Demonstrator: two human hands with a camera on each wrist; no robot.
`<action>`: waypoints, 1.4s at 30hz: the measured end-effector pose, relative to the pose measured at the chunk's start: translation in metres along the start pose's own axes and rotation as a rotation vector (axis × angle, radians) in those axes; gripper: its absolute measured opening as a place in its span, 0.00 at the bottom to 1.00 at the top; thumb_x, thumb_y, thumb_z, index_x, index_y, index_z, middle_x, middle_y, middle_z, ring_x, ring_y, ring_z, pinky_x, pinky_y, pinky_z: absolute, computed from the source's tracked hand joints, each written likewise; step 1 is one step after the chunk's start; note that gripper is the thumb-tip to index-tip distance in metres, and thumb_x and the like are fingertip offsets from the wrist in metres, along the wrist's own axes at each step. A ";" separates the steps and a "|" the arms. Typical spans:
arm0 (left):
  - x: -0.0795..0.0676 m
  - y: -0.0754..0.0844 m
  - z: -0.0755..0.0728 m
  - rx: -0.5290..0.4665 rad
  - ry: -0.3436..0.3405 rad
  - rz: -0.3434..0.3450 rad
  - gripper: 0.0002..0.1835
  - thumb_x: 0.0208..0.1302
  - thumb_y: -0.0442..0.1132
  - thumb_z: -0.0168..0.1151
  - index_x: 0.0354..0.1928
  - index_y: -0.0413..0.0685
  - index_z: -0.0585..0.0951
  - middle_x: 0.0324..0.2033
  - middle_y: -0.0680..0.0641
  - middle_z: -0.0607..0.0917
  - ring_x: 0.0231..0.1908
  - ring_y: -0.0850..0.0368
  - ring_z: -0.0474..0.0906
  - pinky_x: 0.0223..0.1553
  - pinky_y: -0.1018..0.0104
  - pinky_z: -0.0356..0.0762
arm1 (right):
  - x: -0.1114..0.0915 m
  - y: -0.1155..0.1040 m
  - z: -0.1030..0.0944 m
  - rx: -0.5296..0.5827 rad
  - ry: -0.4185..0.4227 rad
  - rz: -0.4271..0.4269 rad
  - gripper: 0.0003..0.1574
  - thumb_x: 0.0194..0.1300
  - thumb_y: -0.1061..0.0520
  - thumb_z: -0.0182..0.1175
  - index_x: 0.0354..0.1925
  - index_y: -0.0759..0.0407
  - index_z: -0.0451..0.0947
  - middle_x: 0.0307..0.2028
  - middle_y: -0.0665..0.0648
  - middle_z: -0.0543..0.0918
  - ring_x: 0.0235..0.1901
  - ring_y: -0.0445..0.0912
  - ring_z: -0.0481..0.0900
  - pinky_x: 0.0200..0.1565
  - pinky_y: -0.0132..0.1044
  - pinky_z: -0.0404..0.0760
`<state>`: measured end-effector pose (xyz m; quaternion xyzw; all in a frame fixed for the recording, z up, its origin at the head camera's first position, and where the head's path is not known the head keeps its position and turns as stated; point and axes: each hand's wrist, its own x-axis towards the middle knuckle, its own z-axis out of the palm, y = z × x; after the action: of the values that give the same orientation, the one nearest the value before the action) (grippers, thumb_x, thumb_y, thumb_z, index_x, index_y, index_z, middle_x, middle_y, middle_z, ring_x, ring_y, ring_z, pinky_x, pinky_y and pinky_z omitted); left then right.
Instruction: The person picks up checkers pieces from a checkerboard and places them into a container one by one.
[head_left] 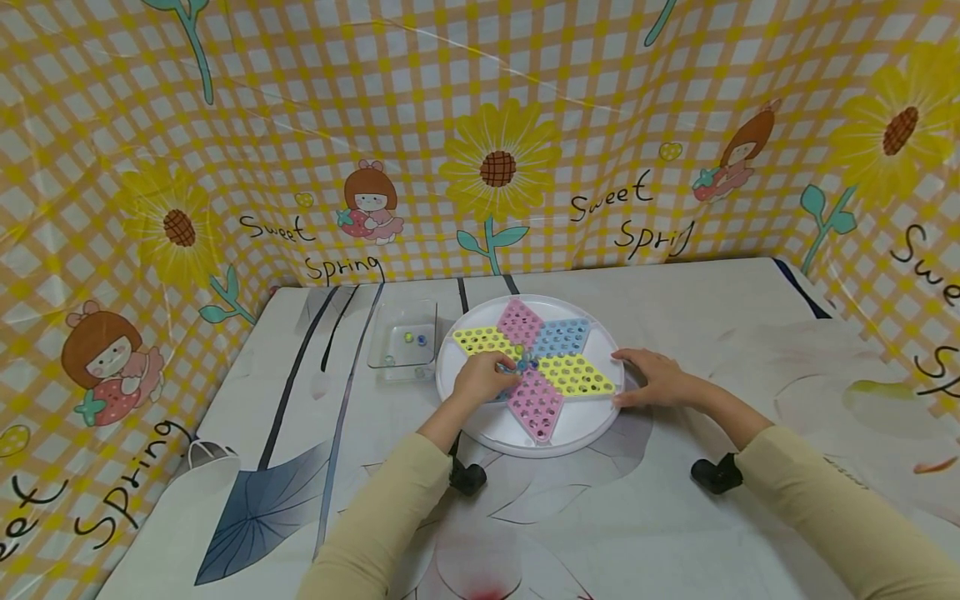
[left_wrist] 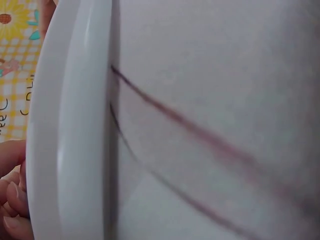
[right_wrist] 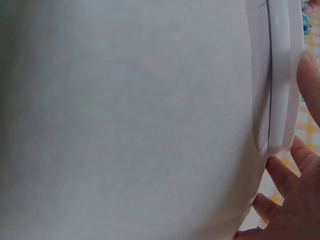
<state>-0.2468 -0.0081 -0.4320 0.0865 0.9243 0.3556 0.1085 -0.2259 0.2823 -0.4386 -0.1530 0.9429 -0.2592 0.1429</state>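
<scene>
A round white Chinese checkers board (head_left: pixel 480 429) with a pink, yellow and blue star of holes lies on the table. Several glass marbles (head_left: pixel 534 364) sit at its centre. From the left, my left hand (head_left: pixel 483 377) reaches over the board, fingers bent, with thumb and index finger at those marbles. Whether a marble is between them is hidden. At the right rim, my right hand (head_left: pixel 656 377) holds the board, the thumb (right_wrist: pixel 309 82) over the edge and the other fingers against its side. The left wrist view shows the board's rim (left_wrist: pixel 82 125) beside the bent fingers.
A clear plastic box (head_left: pixel 382 354) with several marbles in it stands left of the board. The table has a patterned cloth (head_left: pixel 262 508), and a checked sunflower curtain (head_left: pixel 420 125) rises behind and at both sides. Black wrist mounts (head_left: pixel 468 477) hang under the sleeves.
</scene>
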 end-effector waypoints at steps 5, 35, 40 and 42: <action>0.000 0.002 0.001 0.020 0.010 -0.009 0.12 0.54 0.46 0.66 0.39 0.50 0.82 0.25 0.53 0.79 0.22 0.61 0.68 0.22 0.72 0.62 | 0.000 0.000 0.000 -0.008 0.001 0.004 0.55 0.50 0.39 0.65 0.63 0.71 0.56 0.62 0.76 0.58 0.61 0.69 0.53 0.56 0.68 0.50; 0.002 0.006 -0.018 -0.073 -0.017 0.066 0.12 0.56 0.44 0.65 0.40 0.48 0.82 0.21 0.52 0.75 0.18 0.62 0.66 0.20 0.72 0.63 | -0.001 -0.002 -0.002 0.012 -0.007 0.007 0.54 0.50 0.40 0.65 0.63 0.70 0.56 0.62 0.76 0.57 0.61 0.69 0.52 0.56 0.68 0.49; 0.003 0.009 -0.025 -0.080 -0.009 0.067 0.12 0.57 0.43 0.64 0.42 0.47 0.81 0.23 0.52 0.77 0.19 0.62 0.67 0.20 0.73 0.64 | 0.000 -0.001 -0.002 0.011 -0.006 0.003 0.54 0.50 0.40 0.65 0.63 0.71 0.56 0.62 0.76 0.57 0.61 0.69 0.52 0.56 0.68 0.51; 0.004 0.011 -0.028 -0.080 -0.002 0.074 0.12 0.57 0.43 0.64 0.42 0.47 0.81 0.23 0.51 0.77 0.19 0.62 0.67 0.20 0.73 0.64 | 0.000 -0.001 -0.002 0.013 -0.006 0.003 0.55 0.50 0.40 0.66 0.63 0.71 0.56 0.62 0.76 0.57 0.61 0.70 0.52 0.56 0.68 0.51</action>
<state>-0.2569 -0.0172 -0.4051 0.1166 0.9053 0.3961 0.0995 -0.2266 0.2827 -0.4364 -0.1515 0.9410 -0.2646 0.1471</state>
